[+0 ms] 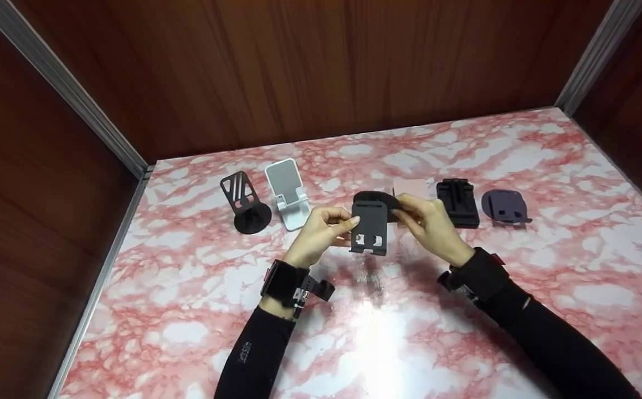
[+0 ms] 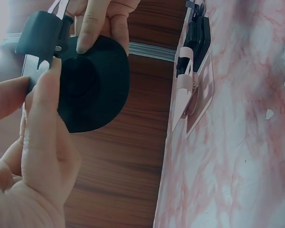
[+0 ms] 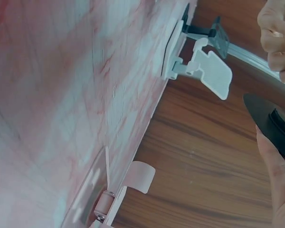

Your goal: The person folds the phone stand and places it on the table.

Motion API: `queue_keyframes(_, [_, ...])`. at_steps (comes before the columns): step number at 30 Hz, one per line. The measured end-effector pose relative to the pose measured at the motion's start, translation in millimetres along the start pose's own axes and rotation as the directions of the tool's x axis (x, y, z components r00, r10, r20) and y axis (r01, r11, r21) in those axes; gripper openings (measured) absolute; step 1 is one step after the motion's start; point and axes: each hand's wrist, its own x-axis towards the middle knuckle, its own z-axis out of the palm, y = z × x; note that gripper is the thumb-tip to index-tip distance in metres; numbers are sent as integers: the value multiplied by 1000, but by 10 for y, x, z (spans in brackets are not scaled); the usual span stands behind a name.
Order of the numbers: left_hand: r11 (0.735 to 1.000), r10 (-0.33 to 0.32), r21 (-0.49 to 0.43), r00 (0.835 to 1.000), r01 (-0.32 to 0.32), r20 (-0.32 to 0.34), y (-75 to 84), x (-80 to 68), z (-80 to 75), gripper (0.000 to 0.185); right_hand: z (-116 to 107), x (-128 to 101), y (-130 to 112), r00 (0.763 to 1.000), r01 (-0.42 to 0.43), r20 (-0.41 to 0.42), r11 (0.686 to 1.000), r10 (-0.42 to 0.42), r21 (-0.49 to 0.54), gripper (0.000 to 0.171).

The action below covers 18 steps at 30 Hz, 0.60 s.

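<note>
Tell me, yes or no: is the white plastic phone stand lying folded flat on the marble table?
No: the white plastic phone stand stands unfolded, its back panel tilted up.

The pink stand [image 1: 411, 187] lies mostly hidden behind the right hand [image 1: 431, 226]. The left hand's [image 1: 321, 233] fingers cover part of the held black stand [image 1: 369, 228], whose round base is half hidden.

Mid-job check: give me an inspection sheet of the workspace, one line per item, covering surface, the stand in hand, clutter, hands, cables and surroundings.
Surface: pink-and-white marbled tabletop, with glare near the front edge.
Job's thing: dark phone stand with round base, held above the table between both hands.
Clutter: black slotted stand and white stand upright at left; pink stand, black folded stand and purple-grey stand at right.
Hands: left hand pinches the stand's plate; right hand grips its base.
Cables: nothing seen.
Surroundings: wood-panel walls with metal corner strips.
</note>
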Motion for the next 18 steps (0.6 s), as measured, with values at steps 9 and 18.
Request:
queue_keyframes(9, [1000, -21, -13, 1000, 21, 7, -18, -12, 2, 9, -4, 4, 13, 994, 113, 1, 991, -113, -71, 17])
queue_keyframes(18, [1000, -16, 5, 999, 16, -29, 14, -14, 41, 8, -22, 12, 13, 997, 78, 4, 997, -78, -21, 15])
